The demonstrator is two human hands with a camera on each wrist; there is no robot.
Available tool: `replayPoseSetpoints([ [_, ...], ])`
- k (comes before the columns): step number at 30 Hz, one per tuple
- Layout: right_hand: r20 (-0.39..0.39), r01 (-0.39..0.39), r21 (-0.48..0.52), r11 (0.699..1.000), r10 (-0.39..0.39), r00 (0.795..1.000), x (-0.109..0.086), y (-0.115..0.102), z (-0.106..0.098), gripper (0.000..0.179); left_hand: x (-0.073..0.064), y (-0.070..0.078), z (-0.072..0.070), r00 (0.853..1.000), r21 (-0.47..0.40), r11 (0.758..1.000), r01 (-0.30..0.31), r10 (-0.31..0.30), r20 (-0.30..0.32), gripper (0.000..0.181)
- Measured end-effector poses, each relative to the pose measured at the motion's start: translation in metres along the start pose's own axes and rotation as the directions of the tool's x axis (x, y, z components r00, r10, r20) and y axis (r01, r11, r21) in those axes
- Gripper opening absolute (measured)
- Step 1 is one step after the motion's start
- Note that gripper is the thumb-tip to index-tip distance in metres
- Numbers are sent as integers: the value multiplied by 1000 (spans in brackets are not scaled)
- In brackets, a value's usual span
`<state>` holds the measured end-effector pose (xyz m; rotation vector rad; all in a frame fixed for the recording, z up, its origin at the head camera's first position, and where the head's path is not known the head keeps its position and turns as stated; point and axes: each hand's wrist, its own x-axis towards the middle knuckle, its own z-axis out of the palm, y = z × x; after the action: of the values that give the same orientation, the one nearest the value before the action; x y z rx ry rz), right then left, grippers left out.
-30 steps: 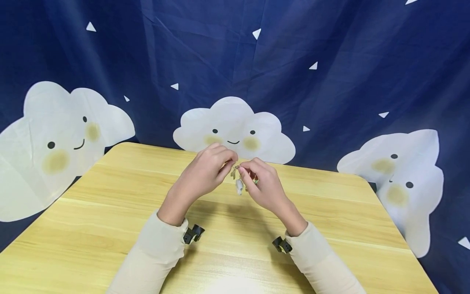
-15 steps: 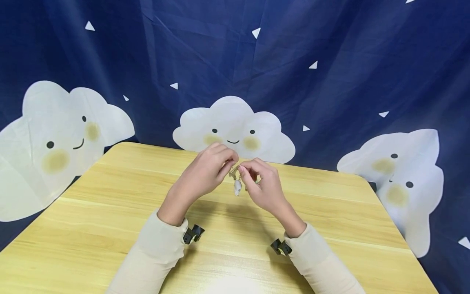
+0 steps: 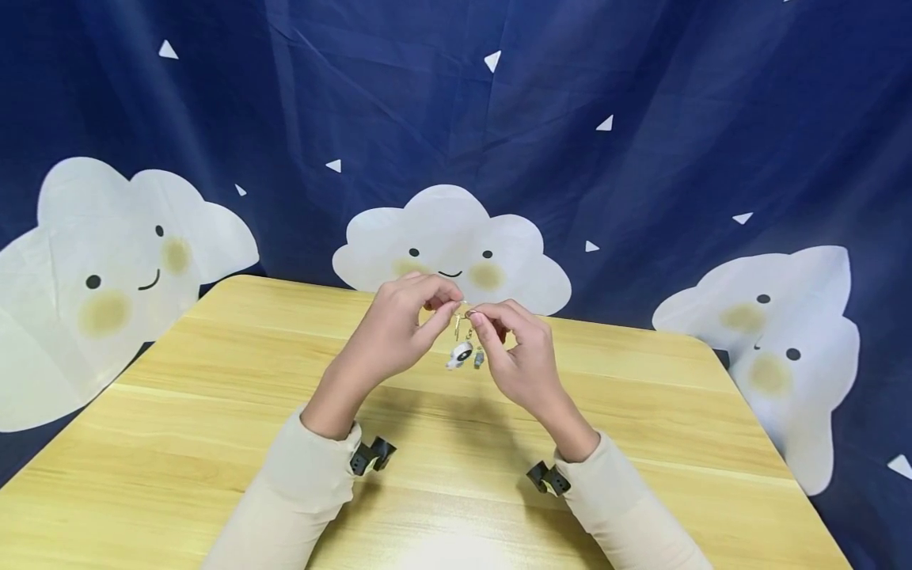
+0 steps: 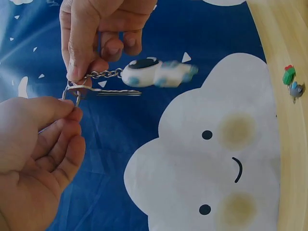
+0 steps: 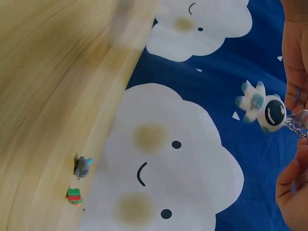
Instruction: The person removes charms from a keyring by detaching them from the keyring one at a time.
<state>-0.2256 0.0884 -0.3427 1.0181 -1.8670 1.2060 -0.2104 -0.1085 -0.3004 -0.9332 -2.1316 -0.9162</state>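
Note:
My left hand (image 3: pixel 395 328) pinches a metal key ring (image 4: pixel 77 98) between thumb and finger. From the other side, my right hand (image 3: pixel 523 348) pinches at the same ring, close to where things hang from it. A flat key (image 4: pixel 120 92) hangs from the ring, seen nearly edge-on. Beside it a short chain (image 4: pixel 103 74) carries a white astronaut charm (image 5: pixel 262 108) with a dark visor and blue patches. The charm (image 3: pixel 461 354) dangles below my fingertips in the head view. Fingers partly cover the ring, so exactly how the key sits on it is unclear.
A small grey figure (image 5: pixel 82 166) and a green-and-red figure (image 5: pixel 74 196) stand near the far edge of the wooden table (image 3: pixel 641 412). Behind the table hangs a blue cloth (image 3: pixel 413 95) with smiling clouds. Each wrist bears a small black camera.
The charm has turned to show its dark visor, and the key now hangs edge-on. My right fingers have shifted slightly on the ring. The grey figure has come into view beside the right hand.

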Motion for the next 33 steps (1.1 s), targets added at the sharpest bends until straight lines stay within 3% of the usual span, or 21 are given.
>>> replayPoseSetpoints([
  [17,0,9,-59,998,-9,1000,4,0,-8,9,0,-2,2,993,127,986,-111,107,42,6],
  [26,-28,46,-53,998,-48,998,6,-2,-9,8,1,-3,5,987,120,980,-156,152,49,5],
  [33,-57,45,-3,999,-45,997,7,-6,-10,8,1,-3,7,987,102,983,-151,143,74,6],
])
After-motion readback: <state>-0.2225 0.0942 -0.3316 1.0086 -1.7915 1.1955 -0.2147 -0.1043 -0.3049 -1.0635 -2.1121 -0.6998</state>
